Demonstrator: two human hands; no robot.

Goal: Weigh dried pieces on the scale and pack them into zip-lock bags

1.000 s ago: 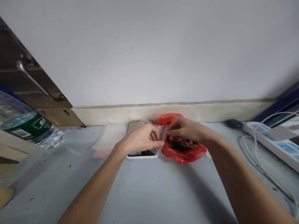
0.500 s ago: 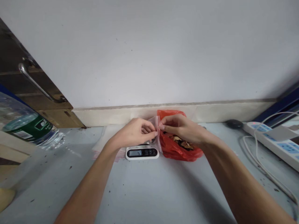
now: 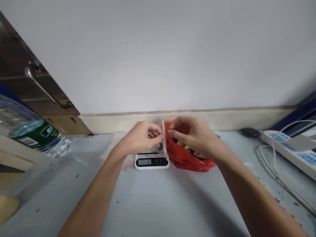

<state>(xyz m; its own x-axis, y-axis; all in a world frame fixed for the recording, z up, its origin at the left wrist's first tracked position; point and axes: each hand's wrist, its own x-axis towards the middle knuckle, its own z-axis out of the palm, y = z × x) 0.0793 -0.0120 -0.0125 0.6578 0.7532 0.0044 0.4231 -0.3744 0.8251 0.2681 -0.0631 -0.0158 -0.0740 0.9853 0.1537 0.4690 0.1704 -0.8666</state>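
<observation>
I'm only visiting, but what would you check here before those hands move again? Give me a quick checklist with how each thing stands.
1. Scale switched on: ok, its display shows digits.
2. Clear bag held: ok, the left hand has it near its upper edge.
3. Clear bag's weight fully on the scale: cannot tell, the left hand hides part of it.
4. Right hand free: cannot tell, its fingertips are close together.
5. Red bag open: ok, brown pieces show inside.
</observation>
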